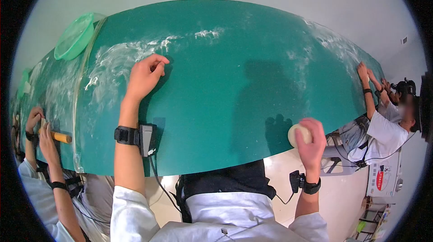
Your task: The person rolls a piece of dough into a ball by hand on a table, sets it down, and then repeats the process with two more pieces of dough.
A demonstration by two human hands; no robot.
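My left hand (146, 76) is over the green table, beside a smear of white powder (110, 61). Its fingers are curled together in a pinch, and whatever they may hold is too small or hidden to make out. Near the table's front edge, my right hand (313, 142) grips a round, pale piece of dough (295, 136). The fingers and thumb cover the dough's right side. Both wrists wear black straps with small devices and cables.
The green table (212, 106) curves away under both hands. A green mesh basket (74, 39) stands far left, near a clear strip (81, 88) across the table. At left a person's hands hold a wooden rolling pin (61, 137). Other people (388, 136) work at right.
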